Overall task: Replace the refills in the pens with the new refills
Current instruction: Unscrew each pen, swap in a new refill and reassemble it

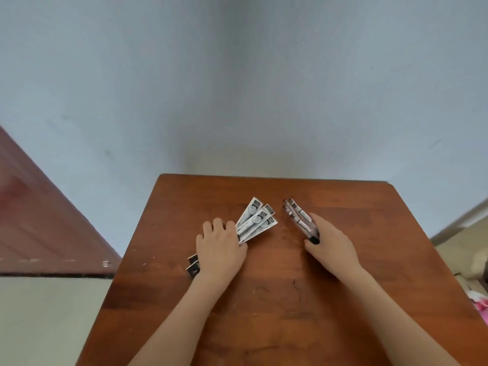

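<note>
In the head view, a fan of refill packets (255, 220) was covered at mid-length by the left hand (220, 247), fingers bent over them; a firm grip could not be told. Just beside, the pens (295, 214) were pinched at their near ends by the right hand (331, 241) on the wooden table (264, 307).

Brown wooden table (277, 299) in pale blue wall (237, 88) corner, reddish door (39, 220) left
</note>
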### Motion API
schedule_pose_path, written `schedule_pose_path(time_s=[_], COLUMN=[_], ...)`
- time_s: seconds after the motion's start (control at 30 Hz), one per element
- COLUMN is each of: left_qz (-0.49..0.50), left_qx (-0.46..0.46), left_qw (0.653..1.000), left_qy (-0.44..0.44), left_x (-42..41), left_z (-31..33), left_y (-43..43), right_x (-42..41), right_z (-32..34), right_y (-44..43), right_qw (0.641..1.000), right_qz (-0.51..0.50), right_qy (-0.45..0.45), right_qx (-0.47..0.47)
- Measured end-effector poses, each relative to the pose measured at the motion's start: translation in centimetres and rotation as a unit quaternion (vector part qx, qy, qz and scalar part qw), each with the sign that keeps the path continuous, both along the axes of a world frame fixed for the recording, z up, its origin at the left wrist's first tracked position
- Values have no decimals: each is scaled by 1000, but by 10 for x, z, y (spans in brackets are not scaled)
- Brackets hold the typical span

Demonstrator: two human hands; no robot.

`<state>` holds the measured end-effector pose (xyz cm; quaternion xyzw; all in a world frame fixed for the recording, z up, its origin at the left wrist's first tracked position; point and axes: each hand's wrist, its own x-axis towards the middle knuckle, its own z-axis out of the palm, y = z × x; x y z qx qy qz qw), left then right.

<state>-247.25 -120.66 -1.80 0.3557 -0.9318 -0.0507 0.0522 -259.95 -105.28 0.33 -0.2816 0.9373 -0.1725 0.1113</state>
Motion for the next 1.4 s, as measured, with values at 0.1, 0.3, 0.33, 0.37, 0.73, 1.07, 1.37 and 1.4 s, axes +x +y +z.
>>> schedule_pose_path(time_s=[0.1, 0.3, 0.33, 0.37, 0.73, 1.07, 1.37, 1.4], left_qz=[-16, -33, -27, -22, -35, -34, -34, -35], left_qx=[-8, 12, 15, 17, -41, -142, -149, -152], left_qw=[1000, 999, 999, 999, 998, 989, 988, 988], left_qy=[-6, -32, -28, -23, -15, -14, -21, -22], left_x=[2, 14, 15, 15, 19, 10, 8, 9], left_z=[-3, 10, 11, 10, 0, -12, -15, -14], left_y=[-2, 0, 2, 4, 23, 44, 43, 44], right_x=[0, 2, 3, 4, 5, -2, -5, -7], right_z=[-7, -8, -9, -10, -19, -23, -2, 1], right_y=[4, 19, 21, 22, 27, 24, 42, 46], right_qw=[998, 997, 997, 997, 992, 985, 994, 995], right_qz=[5, 40, 41, 38, 8, 46, 54, 47], right_qy=[58, 68, 70, 70, 120, 129, 74, 76], right_qx=[8, 1, 1, -4, 22, 104, 60, 52])
